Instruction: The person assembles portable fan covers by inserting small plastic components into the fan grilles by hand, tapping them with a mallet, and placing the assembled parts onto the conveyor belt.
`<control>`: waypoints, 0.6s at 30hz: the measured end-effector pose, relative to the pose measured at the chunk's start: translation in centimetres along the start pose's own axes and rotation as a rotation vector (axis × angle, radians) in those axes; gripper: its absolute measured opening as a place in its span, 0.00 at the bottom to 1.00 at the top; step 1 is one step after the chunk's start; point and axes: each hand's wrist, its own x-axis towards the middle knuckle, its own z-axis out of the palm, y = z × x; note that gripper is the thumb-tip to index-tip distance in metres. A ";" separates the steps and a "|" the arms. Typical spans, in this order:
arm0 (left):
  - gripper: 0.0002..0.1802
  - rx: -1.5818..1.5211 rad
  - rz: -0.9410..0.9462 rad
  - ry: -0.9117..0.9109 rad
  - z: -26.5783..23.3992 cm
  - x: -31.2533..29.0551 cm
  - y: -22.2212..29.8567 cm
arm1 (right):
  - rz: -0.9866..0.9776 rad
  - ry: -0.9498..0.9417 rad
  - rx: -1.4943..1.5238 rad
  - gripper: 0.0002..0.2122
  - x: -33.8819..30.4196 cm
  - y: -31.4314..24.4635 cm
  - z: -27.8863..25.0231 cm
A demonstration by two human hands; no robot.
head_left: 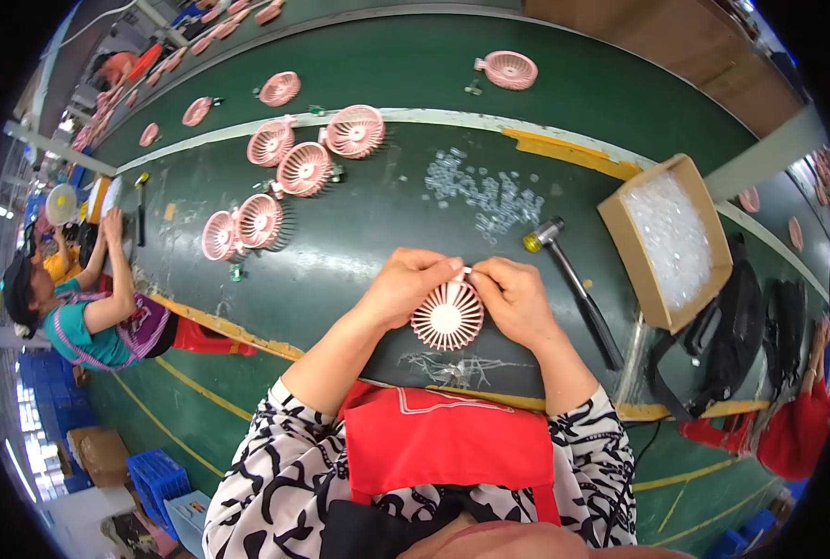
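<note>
A round pink fan grille point(447, 319) with radiating slats lies close in front of me, its short neck pointing away. Around its left edge and neck, the fingers of my left hand point(404, 289) are closed. My right hand point(517, 300) pinches at the same neck from the other side. A small pale piece shows between the fingertips there; its kind is too small to tell. Just beyond my hands, many small clear plastic pieces point(499, 200) lie scattered. To the right of my right hand rests a hammer point(578, 284) with a yellow-tipped head and dark handle.
Several pink fan grilles point(305, 169) with small green circuit boards lie at the left. An open carton point(665, 242) of clear pieces stands at the right, beside a black bag point(727, 326). Beyond a pale rail runs a green conveyor belt point(415, 70). A co-worker point(98, 298) works at far left.
</note>
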 end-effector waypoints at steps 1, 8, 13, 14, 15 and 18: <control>0.14 0.122 0.025 -0.027 -0.4 0.5 0.7 | 0.007 0.042 0.037 0.04 -0.1 0.3 0.1; 0.13 0.899 0.752 0.287 -1.4 5.9 9.8 | 0.069 0.218 -0.026 0.10 0.2 1.8 0.3; 0.14 1.073 1.219 0.445 -2.6 10.9 13.0 | -0.014 0.176 -0.148 0.07 0.5 1.6 0.5; 0.17 1.159 1.305 0.462 -2.8 11.3 13.1 | -0.007 0.177 -0.140 0.06 0.5 1.6 0.4; 0.17 1.163 1.310 0.464 -3.2 11.3 13.0 | -0.013 0.180 -0.138 0.06 0.5 1.5 0.4; 0.16 1.232 1.201 0.553 -5.9 11.0 12.0 | -0.028 0.184 -0.143 0.06 0.6 1.5 0.3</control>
